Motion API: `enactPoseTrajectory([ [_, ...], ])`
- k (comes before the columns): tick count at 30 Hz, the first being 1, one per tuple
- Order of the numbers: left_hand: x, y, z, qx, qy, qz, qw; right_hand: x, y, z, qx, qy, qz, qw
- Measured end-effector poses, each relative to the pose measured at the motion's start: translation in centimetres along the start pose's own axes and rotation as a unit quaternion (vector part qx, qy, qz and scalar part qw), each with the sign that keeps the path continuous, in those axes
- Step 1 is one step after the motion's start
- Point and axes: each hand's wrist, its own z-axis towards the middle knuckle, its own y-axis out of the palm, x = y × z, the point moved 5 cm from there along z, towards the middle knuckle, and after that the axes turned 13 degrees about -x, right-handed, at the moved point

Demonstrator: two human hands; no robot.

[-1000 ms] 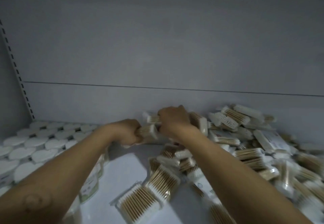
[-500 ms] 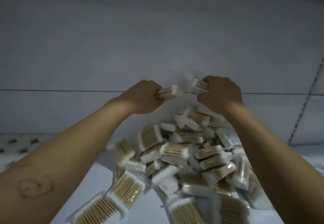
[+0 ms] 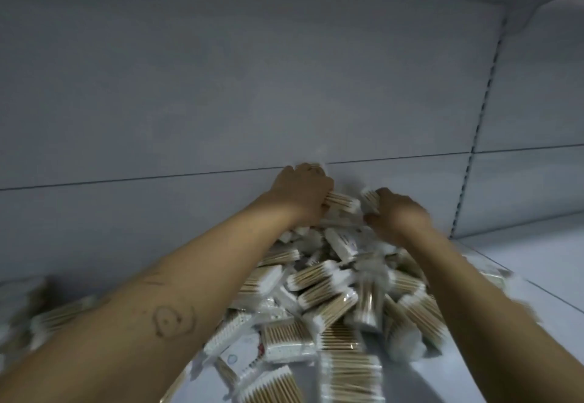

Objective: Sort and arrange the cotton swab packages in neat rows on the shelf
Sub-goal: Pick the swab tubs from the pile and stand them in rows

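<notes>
Gripping one cotton swab package (image 3: 343,202) in the left hand (image 3: 300,191), long axis roughly left to right. Clutching a second package (image 3: 369,196) in the right hand (image 3: 396,216) (blurred, apparently curled round it). Held near each other but apart, above the heap (image 3: 331,292), close to the back edge of the shelf (image 3: 521,257). Probably bound for a row: bare surface toward the right edge, nearer the right hand.

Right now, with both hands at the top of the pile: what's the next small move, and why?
Probably lift both held packages clear and set them side by side on the bare shelf. The left hand grips a swab package, the right hand a second package, and the pile under them is jumbled.
</notes>
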Motion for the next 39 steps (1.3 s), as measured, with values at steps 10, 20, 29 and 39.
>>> enactPoseTrajectory([
  [10, 2.7, 3.1, 1.7, -0.06, -0.014, -0.041, 0.997, 3.3, 2.6, -1.3, -0.058, -0.088, 0.28, 0.954],
  [20, 2.2, 2.7, 1.2, 0.008, -0.004, -0.125, 0.992, 6.6, 2.7, -2.3, 0.023, 0.011, 0.327, 0.945],
  [29, 2.3, 3.1, 0.7, 0.025, 0.011, -0.121, 0.992, 8.3, 2.7, -4.5, 0.056, 0.023, 0.34, 0.938],
  [39, 1.6, 3.0, -1.7, 0.032, 0.029, -0.104, 0.994, 5.6, 1.4, -6.6, 0.108, 0.012, 0.267, 0.958],
])
